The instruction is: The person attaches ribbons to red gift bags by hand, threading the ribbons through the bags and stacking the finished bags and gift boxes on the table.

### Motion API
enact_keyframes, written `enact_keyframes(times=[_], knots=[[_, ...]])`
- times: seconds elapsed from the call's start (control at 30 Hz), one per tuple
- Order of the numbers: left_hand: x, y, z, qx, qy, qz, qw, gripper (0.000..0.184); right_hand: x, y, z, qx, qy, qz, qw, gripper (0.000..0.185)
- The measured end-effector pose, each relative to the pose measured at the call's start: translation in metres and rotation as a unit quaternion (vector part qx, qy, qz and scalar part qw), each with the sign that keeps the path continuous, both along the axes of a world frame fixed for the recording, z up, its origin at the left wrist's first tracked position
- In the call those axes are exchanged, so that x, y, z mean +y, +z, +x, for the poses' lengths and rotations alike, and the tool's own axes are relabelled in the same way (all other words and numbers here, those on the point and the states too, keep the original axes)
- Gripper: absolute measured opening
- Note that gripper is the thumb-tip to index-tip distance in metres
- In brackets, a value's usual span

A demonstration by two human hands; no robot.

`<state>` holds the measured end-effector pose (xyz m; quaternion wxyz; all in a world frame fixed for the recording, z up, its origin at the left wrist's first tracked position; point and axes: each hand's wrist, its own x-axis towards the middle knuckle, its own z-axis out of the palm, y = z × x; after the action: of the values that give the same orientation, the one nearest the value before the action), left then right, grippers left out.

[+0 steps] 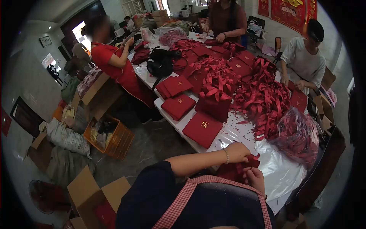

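Note:
At the near edge of the table, a red piece with ribbon lies between my two hands. My left hand, with a bracelet at the wrist, has its fingers closed at the top of this piece. Lower and to the right, my right hand pinches at the ribbon by the same piece. Just beyond my hands lies a red bag with a gold emblem. Further off is a big heap of red ribbons, and stacked red bags sit at the table's left edge.
A plastic bag of red ribbons lies on the right of the white table. A black bag sits further back. Three co-workers stand around the table. On the floor at left are an orange crate and an open carton.

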<state>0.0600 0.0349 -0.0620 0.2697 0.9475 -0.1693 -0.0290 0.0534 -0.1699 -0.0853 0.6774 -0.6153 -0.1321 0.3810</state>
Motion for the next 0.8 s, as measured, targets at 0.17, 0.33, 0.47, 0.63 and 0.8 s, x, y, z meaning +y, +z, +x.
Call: enact_keyframes(times=[0.17,0.33,0.47,0.63,0.8], knots=[[-0.003,-0.008,-0.001,0.039,0.009,-0.060,0.997,0.024,0.000,-0.007,0.001,-0.021,-0.025,-0.057,0.998,0.026],[0.011,-0.009,0.011,0.199,-0.010,-0.144,0.969,0.026,-0.001,0.002,-0.006,0.067,-0.072,-0.034,0.995,0.025],[0.010,-0.004,0.011,0.263,-0.005,-0.152,0.953,0.028,0.006,-0.003,-0.006,-0.011,-0.099,-0.037,0.994,0.023],[0.009,-0.002,0.011,0.226,-0.022,-0.126,0.966,0.030,0.012,-0.014,-0.005,-0.140,-0.142,-0.111,0.974,0.024],[0.000,0.010,0.009,0.193,-0.030,-0.067,0.978,0.034,0.016,-0.023,-0.012,-0.262,-0.192,-0.149,0.934,0.022]])
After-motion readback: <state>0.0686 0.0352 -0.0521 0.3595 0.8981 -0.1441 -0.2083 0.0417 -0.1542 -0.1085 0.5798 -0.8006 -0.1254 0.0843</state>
